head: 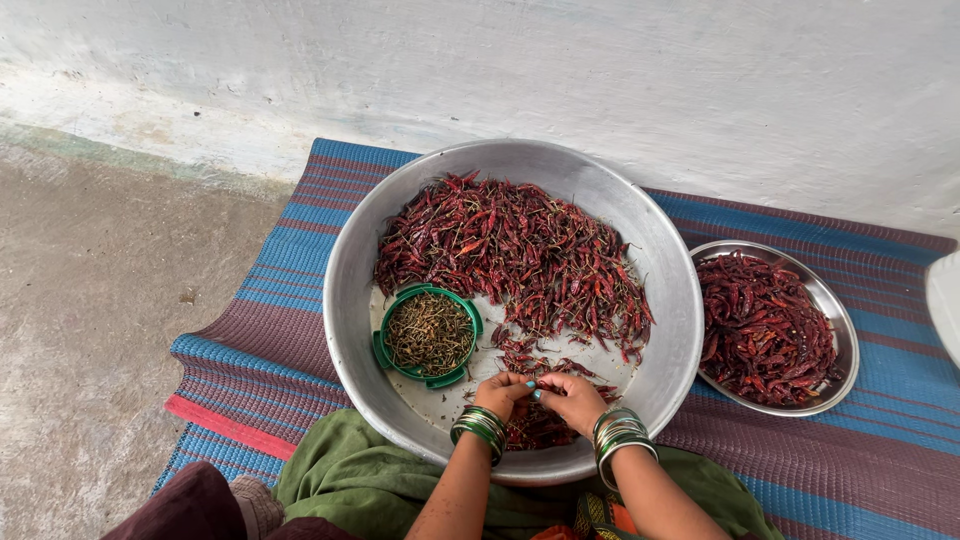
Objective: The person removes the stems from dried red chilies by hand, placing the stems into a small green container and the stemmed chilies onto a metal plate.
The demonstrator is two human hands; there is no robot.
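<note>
Destemming dried chillies: left hand [502, 394] and right hand [572, 398] meeting low centre of the frame, each grip pinching one dried chilli [537, 385] over the big metal basin [352, 290]. Next, probably: snapping off the stem, dropping it in the green bowl [429, 334] at left.

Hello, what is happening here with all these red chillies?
A person sits on a striped mat over a large metal basin with a heap of dried red chillies. The left hand and right hand are close together over a few chillies near the basin's front edge. A small green bowl of stems stands inside the basin. Beside it, a steel plate holds more chillies.
</note>
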